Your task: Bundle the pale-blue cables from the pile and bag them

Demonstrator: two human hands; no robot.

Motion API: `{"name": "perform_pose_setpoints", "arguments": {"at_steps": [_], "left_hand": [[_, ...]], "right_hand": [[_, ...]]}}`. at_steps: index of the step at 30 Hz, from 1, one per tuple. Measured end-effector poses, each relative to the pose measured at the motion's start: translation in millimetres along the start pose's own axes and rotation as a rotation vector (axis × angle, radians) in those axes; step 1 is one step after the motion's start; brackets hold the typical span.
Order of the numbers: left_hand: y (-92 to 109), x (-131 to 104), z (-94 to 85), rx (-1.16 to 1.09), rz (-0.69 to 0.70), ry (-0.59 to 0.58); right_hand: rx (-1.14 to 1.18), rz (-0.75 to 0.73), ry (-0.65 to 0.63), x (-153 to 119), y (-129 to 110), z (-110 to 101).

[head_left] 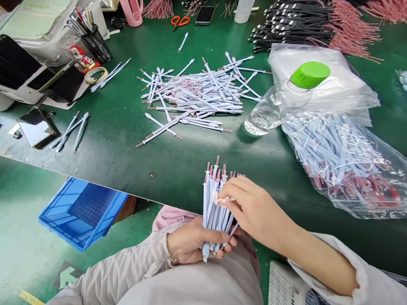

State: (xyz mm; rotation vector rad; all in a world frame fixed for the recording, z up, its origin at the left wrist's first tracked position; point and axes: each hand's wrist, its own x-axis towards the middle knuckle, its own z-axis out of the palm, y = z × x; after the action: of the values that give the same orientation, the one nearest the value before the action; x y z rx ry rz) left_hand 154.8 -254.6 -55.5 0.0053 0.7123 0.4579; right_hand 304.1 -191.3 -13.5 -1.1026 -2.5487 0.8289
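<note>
My left hand (199,241) is closed around the lower end of a bundle of short light-blue cables (214,212), held upright at the table's front edge. Bare reddish wire ends stick out at its top. Against the upper part of the bundle, my right hand (255,210) has its fingers pinched on a small crumpled white piece (221,199), whose kind I cannot make out. Its fingertips partly hide the cables behind. Beyond my hands lies a loose pile of similar cables (200,91) on the green table (121,152).
A clear bottle with a green lid (310,75) stands right of the pile, beside a plastic bag of cables (343,155). Black cables (295,25) are stacked behind. At left are a pen holder (97,44) and tape roll (95,75). A blue crate (82,212) sits below the edge.
</note>
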Motion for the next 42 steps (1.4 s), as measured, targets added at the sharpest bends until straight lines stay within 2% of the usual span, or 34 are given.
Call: {"name": "perform_pose_setpoints", "arguments": {"at_steps": [2,4,6,8,10,12,14,16,18,23,31,39,42], "left_hand": [[0,1,-0.3,0.01,0.017,0.015],[0,0,-0.3,0.018,0.021,0.01],[1,-1,0.2,0.023,0.008,0.001],[2,-3,0.4,0.038,-0.007,-0.009],[2,-3,0.0,0.055,-0.011,-0.013],[2,-3,-0.7,0.06,-0.015,-0.021],[1,-2,-1.0,0.044,-0.026,-0.014],[2,0,-0.7,0.014,-0.028,0.005],[3,0,0.0,-0.03,-0.038,0.001],[7,-3,-0.4,-0.146,-0.107,-0.127],[7,-4,-5.8,-0.178,-0.14,-0.152],[2,-1,-6.1,-0.161,-0.098,-0.102],[0,0,-5.0,-0.148,-0.051,-0.093]], "right_hand": [[0.089,-0.046,-0.104,-2,-1,0],[0.015,-0.129,-0.112,-3,3,-2],[-0.17,-0.12,0.029,-4,13,-9],[-0.301,-0.035,0.184,-3,26,-19],[-0.308,0.044,0.282,-3,33,-29],[-0.224,0.076,0.321,-4,32,-32],[-0.092,0.043,0.245,-7,23,-28],[0.026,-0.049,0.08,-9,15,-18],[0.035,-0.113,0.008,-9,13,-7],[-0.204,0.02,0.266,-3,23,2],[-0.037,0.222,0.464,-2,21,1],[-0.173,0.078,0.305,-8,4,16],[-0.068,0.048,0.116,-12,0,5]]}}
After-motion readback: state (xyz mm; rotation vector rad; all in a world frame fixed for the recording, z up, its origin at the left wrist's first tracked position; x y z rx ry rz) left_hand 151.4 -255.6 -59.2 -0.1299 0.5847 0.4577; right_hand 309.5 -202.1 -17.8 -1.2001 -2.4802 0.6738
